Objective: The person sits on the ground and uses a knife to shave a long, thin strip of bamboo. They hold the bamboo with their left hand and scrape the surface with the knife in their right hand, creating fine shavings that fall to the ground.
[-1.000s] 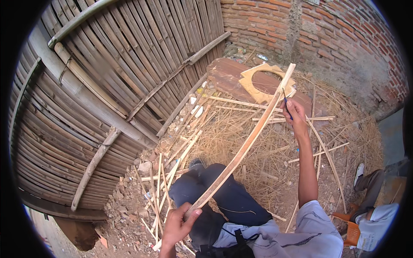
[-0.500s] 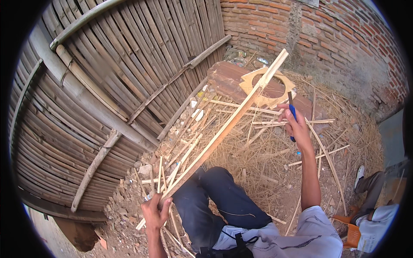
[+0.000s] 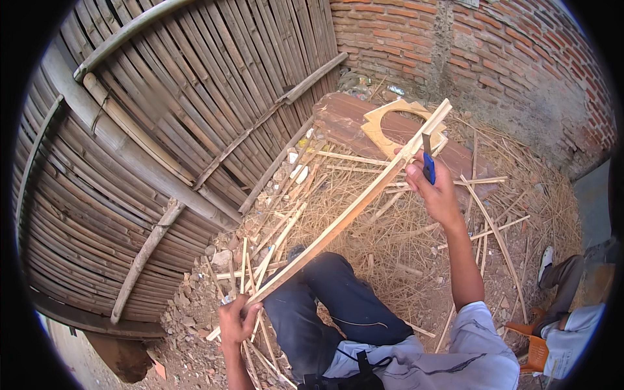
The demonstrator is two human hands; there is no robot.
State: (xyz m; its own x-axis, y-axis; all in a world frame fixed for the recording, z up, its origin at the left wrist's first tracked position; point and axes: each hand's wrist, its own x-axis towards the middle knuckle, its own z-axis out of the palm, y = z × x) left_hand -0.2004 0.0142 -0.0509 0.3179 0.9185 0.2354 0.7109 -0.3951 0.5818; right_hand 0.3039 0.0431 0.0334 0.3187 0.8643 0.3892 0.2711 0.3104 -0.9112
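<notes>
A long pale split strip of bamboo or wood (image 3: 338, 226) slants from my lap up to the far right. My left hand (image 3: 237, 322) is closed around its near end, beside my left knee. In my right hand (image 3: 437, 195) is a knife with a blue handle (image 3: 429, 168), its blade pointing up and lying close against the far part of the strip. The fingers of that hand also seem to touch the strip's underside. Behind the strip's far end lies a flat wooden ring with a jagged outer edge (image 3: 376, 122), partly hidden by it.
A brown board (image 3: 338, 117) lies under the ring. Straw and shavings (image 3: 370, 253) cover the ground, with several loose strips (image 3: 497, 240) about. A bamboo wall (image 3: 214, 84) rises left, a brick wall (image 3: 494, 58) behind. Another person's leg (image 3: 562, 279) and an orange chair (image 3: 537, 353) are at right.
My right hand has moved left and up with the knife, bringing the blade to the strip. The strip's far end has swung right and down. My left hand keeps its grip.
</notes>
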